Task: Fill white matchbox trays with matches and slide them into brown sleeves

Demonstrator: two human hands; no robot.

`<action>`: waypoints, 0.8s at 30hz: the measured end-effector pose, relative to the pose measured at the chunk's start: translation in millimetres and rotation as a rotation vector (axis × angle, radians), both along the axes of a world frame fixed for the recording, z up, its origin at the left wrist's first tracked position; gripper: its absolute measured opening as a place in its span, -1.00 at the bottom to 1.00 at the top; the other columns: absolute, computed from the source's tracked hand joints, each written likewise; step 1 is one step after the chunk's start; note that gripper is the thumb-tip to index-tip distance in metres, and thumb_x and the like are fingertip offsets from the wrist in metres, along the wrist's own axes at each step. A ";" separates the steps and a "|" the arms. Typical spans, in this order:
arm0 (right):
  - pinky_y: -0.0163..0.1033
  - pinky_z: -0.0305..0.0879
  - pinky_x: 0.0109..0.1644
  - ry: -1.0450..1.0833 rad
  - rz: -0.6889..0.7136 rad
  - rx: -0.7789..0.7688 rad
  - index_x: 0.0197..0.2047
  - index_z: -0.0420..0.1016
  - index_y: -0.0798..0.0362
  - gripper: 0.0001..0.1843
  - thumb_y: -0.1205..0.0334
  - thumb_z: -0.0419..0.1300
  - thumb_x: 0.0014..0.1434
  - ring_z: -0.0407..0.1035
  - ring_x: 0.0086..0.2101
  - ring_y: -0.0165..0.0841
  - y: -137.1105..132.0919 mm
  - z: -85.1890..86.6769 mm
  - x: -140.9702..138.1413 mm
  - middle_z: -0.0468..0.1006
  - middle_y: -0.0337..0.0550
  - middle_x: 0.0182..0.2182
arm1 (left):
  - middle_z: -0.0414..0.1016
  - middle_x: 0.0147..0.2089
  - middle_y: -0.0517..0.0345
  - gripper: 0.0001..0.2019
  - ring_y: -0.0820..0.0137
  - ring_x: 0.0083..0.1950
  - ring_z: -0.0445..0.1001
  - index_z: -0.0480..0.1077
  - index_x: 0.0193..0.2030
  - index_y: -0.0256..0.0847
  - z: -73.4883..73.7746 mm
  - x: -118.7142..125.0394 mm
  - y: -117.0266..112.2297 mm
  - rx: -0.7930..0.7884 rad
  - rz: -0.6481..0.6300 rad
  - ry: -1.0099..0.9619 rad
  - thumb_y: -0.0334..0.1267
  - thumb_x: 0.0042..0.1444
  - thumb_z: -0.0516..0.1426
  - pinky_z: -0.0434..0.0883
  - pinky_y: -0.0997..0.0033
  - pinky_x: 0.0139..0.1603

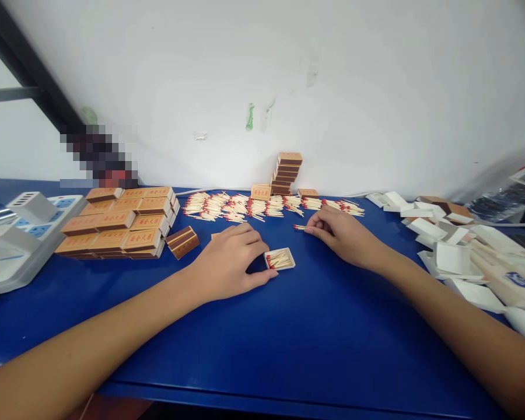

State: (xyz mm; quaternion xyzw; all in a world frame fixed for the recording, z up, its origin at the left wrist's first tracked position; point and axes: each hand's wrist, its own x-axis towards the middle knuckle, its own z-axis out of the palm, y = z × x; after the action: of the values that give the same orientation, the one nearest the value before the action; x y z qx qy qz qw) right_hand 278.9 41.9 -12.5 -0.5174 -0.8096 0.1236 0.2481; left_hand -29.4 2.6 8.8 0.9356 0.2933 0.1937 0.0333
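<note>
A small white matchbox tray [291, 260] lies on the blue table, partly filled with red-tipped matches [280, 259]. My left hand [231, 259] holds the tray at its left end, thumb at the near side and fingers at the far side. To the right and a little farther off, my right hand [339, 233] pinches a few matchsticks [299, 228], their red heads pointing left. Behind both hands, loose matches [249, 207] spread in a long row. A matchbox sleeve [182, 242] sits left of my left hand; another orange piece is mostly hidden behind that hand.
Stacked matchboxes [122, 224] stand at the left, beside a white power strip [48, 233]. A leaning matchbox pile [287, 174] rises by the wall. Several white trays [452, 256] and a plastic packet [507, 271] crowd the right side.
</note>
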 end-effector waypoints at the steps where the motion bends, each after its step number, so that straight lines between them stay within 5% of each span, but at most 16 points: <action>1: -0.10 0.28 -0.24 0.000 0.007 0.001 -0.23 0.53 -0.02 -0.68 -0.05 0.16 0.43 0.38 -0.33 -0.21 -0.4 -0.1 0.4 0.54 -0.06 -0.31 | 0.63 -0.10 0.00 -0.69 0.15 0.03 0.54 0.59 -0.03 -0.26 0.0 0.0 0.0 0.000 -0.001 -0.001 -0.02 0.38 0.28 0.52 0.09 0.12; 8: -0.12 0.26 -0.26 0.015 0.017 0.025 -0.21 0.56 -0.03 -0.61 -0.18 0.19 0.42 0.35 -0.37 -0.23 0.5 0.8 -0.6 0.51 -0.13 -0.37 | 0.63 -0.10 0.01 -0.70 0.15 0.03 0.54 0.58 -0.03 -0.23 0.2 -0.2 0.5 0.015 -0.005 0.001 -0.01 0.38 0.27 0.51 0.11 0.13; 17: -0.10 0.31 -0.23 -0.003 0.021 0.025 -0.22 0.53 -0.02 -0.74 0.02 0.16 0.44 0.41 -0.30 -0.20 -3.5 2.0 -1.6 0.55 -0.06 -0.28 | 0.63 -0.10 -0.01 -0.68 0.15 0.02 0.54 0.60 -0.03 -0.27 0.0 0.0 -0.3 0.017 -0.005 -0.007 -0.01 0.38 0.28 0.52 0.09 0.11; 24: -0.12 0.37 -0.19 -0.013 0.194 0.083 -0.16 0.49 -0.05 -0.84 0.13 0.15 0.49 0.43 -0.25 -0.22 -35.4 17.4 -31.3 0.52 -0.08 -0.21 | 0.64 -0.09 0.01 -0.71 0.15 0.02 0.55 0.60 -0.03 -0.25 0.7 0.5 -0.4 0.015 -0.007 -0.009 -0.03 0.37 0.29 0.52 0.11 0.12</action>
State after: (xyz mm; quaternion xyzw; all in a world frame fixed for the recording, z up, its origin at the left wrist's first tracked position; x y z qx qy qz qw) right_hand 247.6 6.5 4.9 -0.4267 -0.8618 0.1101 0.2511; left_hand -29.0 2.3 9.5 0.9360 0.2882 0.2002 0.0283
